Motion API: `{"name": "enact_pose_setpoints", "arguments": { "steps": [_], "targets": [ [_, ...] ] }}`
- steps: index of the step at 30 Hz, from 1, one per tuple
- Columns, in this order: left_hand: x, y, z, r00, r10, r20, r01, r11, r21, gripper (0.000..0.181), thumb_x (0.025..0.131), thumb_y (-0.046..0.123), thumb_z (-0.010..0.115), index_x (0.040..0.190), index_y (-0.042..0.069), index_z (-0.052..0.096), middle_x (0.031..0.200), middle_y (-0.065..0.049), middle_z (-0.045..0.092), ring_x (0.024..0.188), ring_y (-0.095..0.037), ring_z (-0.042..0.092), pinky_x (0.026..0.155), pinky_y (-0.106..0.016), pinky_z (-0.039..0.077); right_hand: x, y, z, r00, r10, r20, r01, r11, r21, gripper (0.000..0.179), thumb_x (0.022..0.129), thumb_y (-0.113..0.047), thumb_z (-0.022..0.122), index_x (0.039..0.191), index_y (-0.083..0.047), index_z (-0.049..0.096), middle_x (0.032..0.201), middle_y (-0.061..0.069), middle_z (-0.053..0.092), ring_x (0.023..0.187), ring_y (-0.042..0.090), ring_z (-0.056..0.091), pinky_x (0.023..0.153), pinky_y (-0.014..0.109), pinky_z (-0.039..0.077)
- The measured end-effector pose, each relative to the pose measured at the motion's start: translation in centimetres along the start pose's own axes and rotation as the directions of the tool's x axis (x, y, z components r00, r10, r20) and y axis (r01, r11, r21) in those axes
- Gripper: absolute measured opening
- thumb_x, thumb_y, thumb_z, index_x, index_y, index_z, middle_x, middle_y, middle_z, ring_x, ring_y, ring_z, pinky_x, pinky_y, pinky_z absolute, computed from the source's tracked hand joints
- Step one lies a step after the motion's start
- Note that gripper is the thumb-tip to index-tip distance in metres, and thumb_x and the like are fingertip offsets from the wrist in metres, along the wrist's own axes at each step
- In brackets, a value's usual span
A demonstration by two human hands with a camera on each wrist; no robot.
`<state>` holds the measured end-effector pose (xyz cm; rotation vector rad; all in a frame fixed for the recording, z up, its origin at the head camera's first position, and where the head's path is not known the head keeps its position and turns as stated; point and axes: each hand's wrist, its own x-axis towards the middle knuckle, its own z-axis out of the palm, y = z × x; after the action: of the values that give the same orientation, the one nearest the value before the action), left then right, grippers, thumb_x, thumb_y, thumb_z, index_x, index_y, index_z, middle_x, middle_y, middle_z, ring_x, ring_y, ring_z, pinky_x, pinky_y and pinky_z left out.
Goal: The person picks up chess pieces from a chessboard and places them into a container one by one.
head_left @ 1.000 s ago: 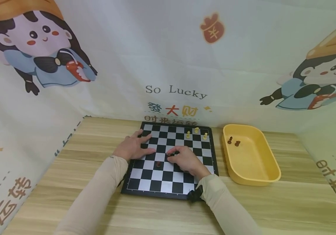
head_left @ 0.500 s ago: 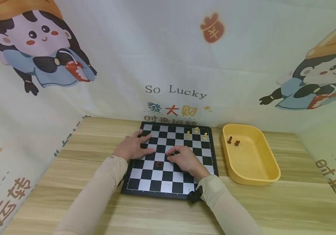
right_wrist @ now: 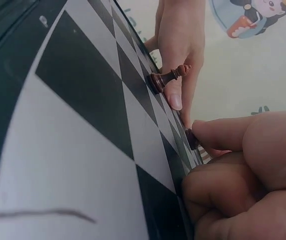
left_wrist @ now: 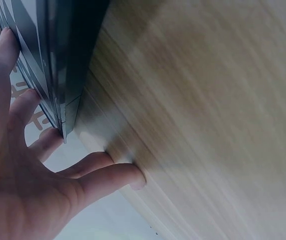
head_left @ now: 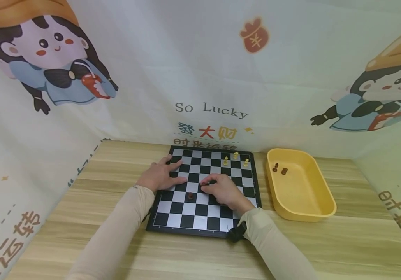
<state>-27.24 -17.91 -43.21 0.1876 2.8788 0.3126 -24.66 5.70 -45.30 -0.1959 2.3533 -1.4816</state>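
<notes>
A black-and-white chessboard [head_left: 172, 219] lies on the wooden table. My left hand [head_left: 158, 175] rests on its left side, thumb and forefinger spread over the squares. In the left wrist view, two fingers of the left hand [left_wrist: 37, 175] reach down to the tabletop beside the board's edge. Near the board's middle, my right hand [head_left: 223, 189] pinches a dark brown chess piece [right_wrist: 191, 139] between thumb and forefinger; only a little of that piece shows. Another brown chess piece [head_left: 190, 196] stands upright between the hands, as the right wrist view also shows.
Several squares away, pale yellow chess pieces [head_left: 226, 161] stand near the board's far right corner. To the right sits a yellow plastic tray [head_left: 329, 200] with two brown chess pieces [head_left: 284, 171] in it. A printed cloth [head_left: 144, 85] hangs behind the table.
</notes>
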Motion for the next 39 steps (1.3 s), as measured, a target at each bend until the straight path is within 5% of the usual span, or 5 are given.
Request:
{"name": "enact_pose_setpoints", "arguments": {
  "steps": [11, 15, 25, 31, 39],
  "targets": [
    [0.0, 0.3, 0.0, 1.0, 0.009, 0.003, -0.009, 1.0, 0.005, 0.08, 0.093, 0.073, 0.052, 0.16, 0.034, 0.032, 0.173, -0.014, 0.015, 0.145, -0.063, 0.03, 0.115, -0.069, 0.036, -0.5, -0.1, 0.0, 0.995, -0.092, -0.038, 0.087, 0.99, -0.11, 0.011, 0.093, -0.02, 0.073, 0.103, -0.016, 0.076, 0.072, -0.004, 0.065, 0.06, 0.01, 0.049, 0.06, 0.025, 0.039],
    [0.0, 0.3, 0.1, 1.0, 0.009, 0.002, -0.009, 1.0, 0.005, 0.08, 0.094, 0.073, 0.052, 0.16, 0.034, 0.032, 0.173, -0.014, 0.015, 0.145, -0.062, 0.03, 0.115, -0.069, 0.036, -1.1, -0.5, -0.4, 0.995, -0.101, -0.025, 0.096, 0.984, -0.147, 0.012, 0.093, -0.021, 0.073, 0.103, -0.015, 0.075, 0.062, -0.003, 0.059, 0.056, 0.011, 0.047, 0.056, 0.026, 0.037],
    [0.0, 0.2, 0.1, 1.0, 0.002, -0.005, -0.002, 1.0, 0.008, 0.079, 0.094, 0.072, 0.051, 0.161, 0.033, 0.032, 0.172, -0.015, 0.016, 0.143, -0.066, 0.029, 0.113, -0.071, 0.036, -1.8, -1.8, -2.0, 0.996, -0.093, -0.012, 0.09, 0.982, -0.168, 0.015, 0.093, -0.025, 0.074, 0.105, -0.016, 0.073, 0.072, 0.005, 0.071, 0.056, 0.011, 0.046, 0.052, 0.026, 0.034],
    [0.0, 0.2, 0.2, 1.0, -0.005, -0.005, 0.005, 1.0, 0.004, 0.08, 0.094, 0.073, 0.052, 0.16, 0.034, 0.032, 0.172, -0.014, 0.016, 0.143, -0.065, 0.03, 0.114, -0.071, 0.036, -2.0, -1.9, -2.5, 0.995, -0.089, -0.038, 0.081, 0.982, -0.173, 0.015, 0.093, -0.025, 0.074, 0.105, -0.016, 0.074, 0.063, -0.001, 0.059, 0.053, 0.011, 0.04, 0.049, 0.026, 0.032],
    [0.0, 0.2, 0.1, 1.0, -0.001, -0.006, 0.001, 1.0, -0.003, 0.08, 0.093, 0.072, 0.053, 0.16, 0.034, 0.031, 0.173, -0.014, 0.014, 0.143, -0.066, 0.029, 0.114, -0.071, 0.035, -2.3, -2.2, -3.8, 0.991, -0.106, -0.076, 0.09, 0.976, -0.197, 0.017, 0.093, -0.028, 0.073, 0.105, -0.016, 0.074, 0.109, 0.005, 0.076, 0.072, 0.013, 0.055, 0.063, 0.027, 0.042]
  ]
}}
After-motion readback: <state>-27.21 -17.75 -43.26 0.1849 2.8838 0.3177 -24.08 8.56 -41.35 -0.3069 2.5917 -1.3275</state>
